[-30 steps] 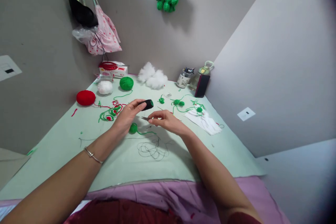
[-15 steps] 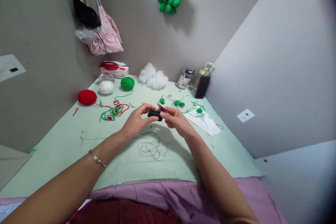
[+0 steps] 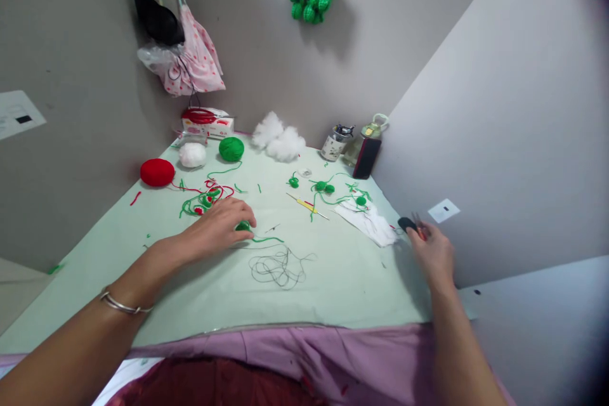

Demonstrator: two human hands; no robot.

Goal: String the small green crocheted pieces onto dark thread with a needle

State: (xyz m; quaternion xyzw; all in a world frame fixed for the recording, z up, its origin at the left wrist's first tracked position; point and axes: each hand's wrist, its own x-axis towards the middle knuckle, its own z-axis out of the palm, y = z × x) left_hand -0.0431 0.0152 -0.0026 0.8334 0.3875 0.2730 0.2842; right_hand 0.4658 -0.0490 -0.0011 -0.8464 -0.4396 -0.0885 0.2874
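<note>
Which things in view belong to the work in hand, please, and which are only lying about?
Probably in the work:
- black spool and snips, in the right hand
- small green ball, at the left hand
- dark thread, loose on the table

Seemingly just about:
- phone
- bottle
- jar
- red scrap

green ball (image 3: pixel 243 226) partly hidden, switch (image 3: pixel 19 115) cropped

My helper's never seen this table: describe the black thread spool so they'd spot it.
Find the pale green tabletop, then the right hand at its right edge. That hand holds the black thread spool, blunt and stubby, unlike the pointed scissors beside it.
</note>
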